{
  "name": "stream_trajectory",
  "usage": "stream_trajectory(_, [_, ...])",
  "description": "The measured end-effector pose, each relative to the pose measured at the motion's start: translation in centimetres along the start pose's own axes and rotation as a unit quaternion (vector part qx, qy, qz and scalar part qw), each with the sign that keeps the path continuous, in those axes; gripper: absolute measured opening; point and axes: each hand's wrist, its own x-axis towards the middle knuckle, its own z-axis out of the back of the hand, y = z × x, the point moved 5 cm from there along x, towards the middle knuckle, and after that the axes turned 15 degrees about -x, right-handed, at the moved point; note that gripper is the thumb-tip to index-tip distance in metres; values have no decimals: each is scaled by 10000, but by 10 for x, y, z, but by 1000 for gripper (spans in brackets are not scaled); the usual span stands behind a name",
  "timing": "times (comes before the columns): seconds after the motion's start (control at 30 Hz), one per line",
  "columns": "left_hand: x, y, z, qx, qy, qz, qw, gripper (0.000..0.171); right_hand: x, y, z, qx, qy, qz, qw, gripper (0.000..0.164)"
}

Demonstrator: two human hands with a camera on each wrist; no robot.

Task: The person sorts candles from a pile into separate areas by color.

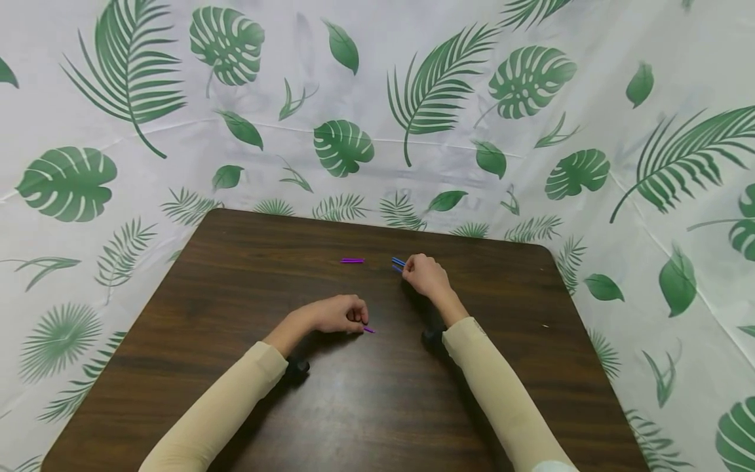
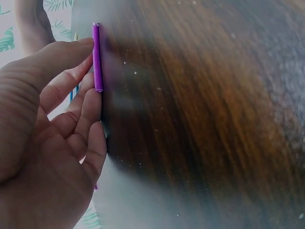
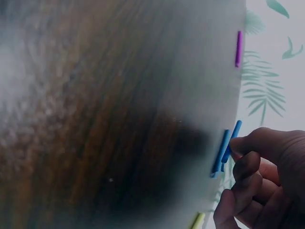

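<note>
My left hand pinches a short purple stick between thumb and fingers, low over the middle of the table. Farther back and to the right, my right hand holds a blue stick by thumb and fingertip. Right beside that stick are more blue sticks, partly covered by the hand in the head view. To their left, purple sticks lie side by side. A yellow stick shows at the bottom of the right wrist view; the head view does not show it.
The dark wood-grain table has rounded far corners. Behind it and along its sides hangs a white cloth printed with green leaves. A small pale speck lies on the table's right part. Dark wrist devices sit under both forearms.
</note>
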Motion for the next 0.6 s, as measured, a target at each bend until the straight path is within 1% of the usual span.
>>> stream_trajectory(0.23, [2,-1,0,125,9,-46,9999,10,5,0,-2,-148,40,-9,9999,13])
stream_trajectory(0.4, [3,-2,0,212,2,-107,9997,8,9,2,-1,-178,-36,-11,9998,12])
stream_trajectory(0.6, [7,-1,-1,598,-47,-316,9977,4,14,4,-2,-242,-135,-103,9996,8])
